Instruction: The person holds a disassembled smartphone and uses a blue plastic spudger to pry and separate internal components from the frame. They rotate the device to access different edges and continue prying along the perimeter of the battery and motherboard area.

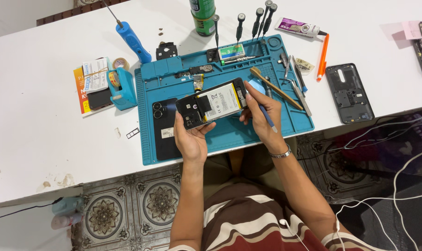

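An opened phone [214, 102], its white battery and black boards showing, is held above the blue repair mat [229, 135]. My left hand [189, 138] grips its lower left end from beneath. My right hand [262, 114] steadies the phone's right end and holds a thin blue-grey tool [267, 117] between its fingers, the tool's tip pointing down to the right. A black phone back cover [164, 130] with two camera rings lies on the mat to the left of my left hand.
Several screwdrivers [248, 21] stand along the mat's far edge beside a green can [202, 16]. Tweezers and a wooden brush [276, 87] lie on the mat's right. A grey phone frame [349, 93], an orange pen [322, 56], a glue tube [297, 27], a blue tape dispenser [121, 86] sit on the white table.
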Tool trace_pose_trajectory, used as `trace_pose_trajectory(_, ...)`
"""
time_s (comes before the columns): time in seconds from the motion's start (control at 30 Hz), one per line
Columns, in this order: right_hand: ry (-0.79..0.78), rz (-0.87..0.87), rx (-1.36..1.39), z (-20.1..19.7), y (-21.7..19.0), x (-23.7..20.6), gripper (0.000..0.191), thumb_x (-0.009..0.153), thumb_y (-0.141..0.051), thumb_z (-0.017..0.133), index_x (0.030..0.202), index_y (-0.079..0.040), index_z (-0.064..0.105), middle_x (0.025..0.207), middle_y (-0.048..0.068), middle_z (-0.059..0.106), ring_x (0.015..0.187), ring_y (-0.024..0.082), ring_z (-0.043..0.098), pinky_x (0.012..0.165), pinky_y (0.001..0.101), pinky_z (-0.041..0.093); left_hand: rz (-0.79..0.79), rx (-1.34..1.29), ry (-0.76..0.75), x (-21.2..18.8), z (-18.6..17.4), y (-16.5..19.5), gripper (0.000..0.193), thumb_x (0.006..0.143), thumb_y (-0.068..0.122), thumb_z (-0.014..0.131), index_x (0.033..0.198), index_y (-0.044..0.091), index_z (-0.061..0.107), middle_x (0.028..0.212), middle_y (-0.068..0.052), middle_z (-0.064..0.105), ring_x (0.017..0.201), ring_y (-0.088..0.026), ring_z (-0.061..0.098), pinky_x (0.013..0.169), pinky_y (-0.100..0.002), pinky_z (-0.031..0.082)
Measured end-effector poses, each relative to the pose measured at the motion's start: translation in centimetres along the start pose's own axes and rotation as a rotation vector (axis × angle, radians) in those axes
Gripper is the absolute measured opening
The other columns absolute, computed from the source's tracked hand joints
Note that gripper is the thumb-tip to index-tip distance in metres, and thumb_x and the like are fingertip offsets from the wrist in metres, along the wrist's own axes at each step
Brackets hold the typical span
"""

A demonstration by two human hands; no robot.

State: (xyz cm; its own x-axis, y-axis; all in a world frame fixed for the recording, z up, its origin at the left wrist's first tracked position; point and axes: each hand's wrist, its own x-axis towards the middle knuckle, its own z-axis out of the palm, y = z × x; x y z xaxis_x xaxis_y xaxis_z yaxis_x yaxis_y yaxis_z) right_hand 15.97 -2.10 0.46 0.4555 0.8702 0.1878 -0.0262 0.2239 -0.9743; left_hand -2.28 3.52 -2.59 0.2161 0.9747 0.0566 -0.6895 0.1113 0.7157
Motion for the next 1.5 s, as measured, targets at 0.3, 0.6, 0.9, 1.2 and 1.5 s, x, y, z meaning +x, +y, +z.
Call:
trace_pose_trajectory(0.3,0.002,-0.005,-0.007,-0.1,0.5,0.1,0.034,0.105,-0.017,0.059,0.134,0.001,0.065,0.082,0.009,0.072,0.06,0.011,0.068,0.049,0.023,0.052,0.013,-0.003,-0.006,0.0,0.1,0.2,0.051,0.112,0.04,0.033,0.134,-0.001,0.053,0.11,-0.018,0.073,0.09,-0.025,0.076,0.073,-0.036,0.066)
trace_pose_trajectory(0.6,0.04,0.032,0.062,-0.6,1.3,0.4,0.033,0.1,-0.013,0.066,0.127,0.005,0.069,0.086,0.008,0.075,0.065,0.011,0.07,0.051,0.0233,0.053,0.016,0.036,-0.014,-0.2,0.2,0.4,0.051,0.112,0.039,0.033,0.134,-0.002,0.053,0.112,-0.018,0.072,0.094,-0.026,0.076,0.073,-0.037,0.066)
trace_pose_trajectory(0.9,0.098,-0.004,0.171,-0.9,1.4,0.4,0.026,0.101,-0.013,0.067,0.12,0.005,0.07,0.087,0.007,0.073,0.072,0.008,0.066,0.057,0.0241,0.055,0.013,0.111,-0.085,-0.2,0.7,0.5,0.054,0.115,0.044,0.031,0.125,-0.005,0.05,0.105,-0.021,0.072,0.084,-0.027,0.078,0.06,-0.038,0.067)
trace_pose_trajectory(1.2,0.065,-0.078,0.035,-0.6,0.6,0.2,0.032,0.104,-0.016,0.063,0.13,0.002,0.067,0.088,0.006,0.073,0.067,0.007,0.065,0.056,0.0225,0.053,-0.044,0.158,-0.013,-0.2,1.7,1.0,0.058,0.112,0.039,0.036,0.123,-0.011,0.063,0.099,-0.021,0.074,0.078,-0.025,0.077,0.055,-0.034,0.065)
trace_pose_trajectory(1.5,0.097,-0.075,0.073,-0.6,0.1,0.3,0.031,0.105,-0.016,0.061,0.129,0.003,0.067,0.099,0.009,0.071,0.076,0.007,0.068,0.057,0.0224,0.056,-0.092,0.14,-0.083,0.0,1.0,0.9,0.053,0.112,0.035,0.039,0.121,-0.012,0.061,0.099,-0.022,0.073,0.08,-0.027,0.077,0.059,-0.041,0.067)
